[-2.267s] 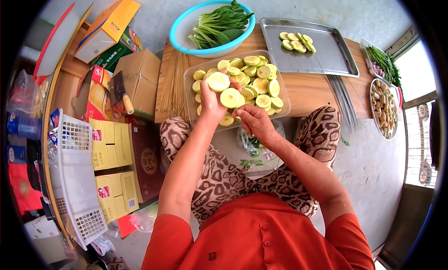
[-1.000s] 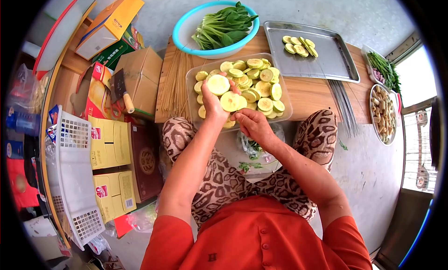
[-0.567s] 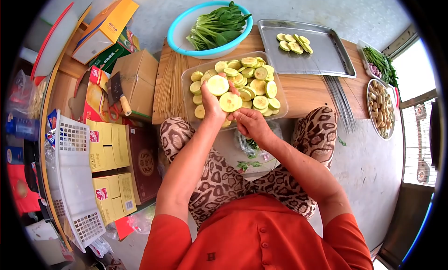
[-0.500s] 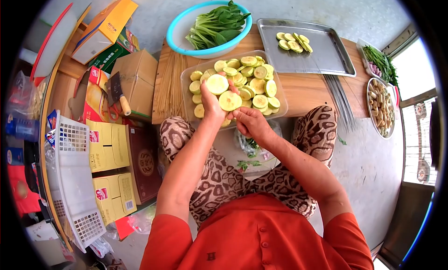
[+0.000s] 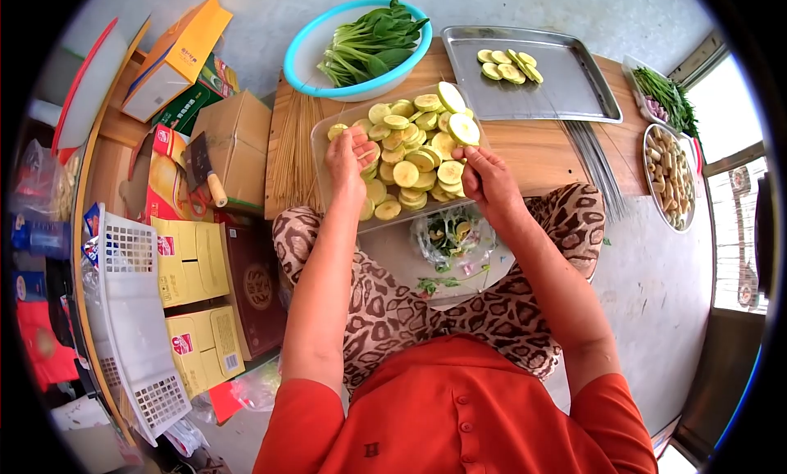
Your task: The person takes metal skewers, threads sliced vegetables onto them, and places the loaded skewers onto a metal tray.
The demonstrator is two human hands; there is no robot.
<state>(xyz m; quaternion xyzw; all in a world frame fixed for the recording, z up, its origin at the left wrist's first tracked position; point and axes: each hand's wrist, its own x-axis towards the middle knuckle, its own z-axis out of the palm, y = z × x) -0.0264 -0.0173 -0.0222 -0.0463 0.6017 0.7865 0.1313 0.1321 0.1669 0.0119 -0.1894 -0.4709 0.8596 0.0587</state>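
Observation:
My right hand [image 5: 489, 175] is closed in a pinch at the lower end of a skewer, which is mostly hidden. Two round zucchini slices [image 5: 464, 129] are lined up on it, one beyond the other, over the right side of a clear plastic tub [image 5: 326, 197]. Many more zucchini slices [image 5: 405, 175] fill this tub. At its left side, my left hand [image 5: 348, 156] has its fingers apart and stretched toward the slices; one slice lies right by the fingertips, and whether they touch it is hard to see.
A metal tray [image 5: 566, 93] bears several groups of zucchini slices. Metal skewers [image 5: 592, 166] lie below it, bamboo skewers [image 5: 293, 158] left of the tub. A blue-rimmed basin [image 5: 297, 72] holds leafy greens. A cleaver [image 5: 199, 158] rests by cardboard boxes. An oval dish [image 5: 674, 221] stands right.
My hands have parted. The right hand has moved right and up with the two slices, and the left hand has let go of them and shifted left over the tub.

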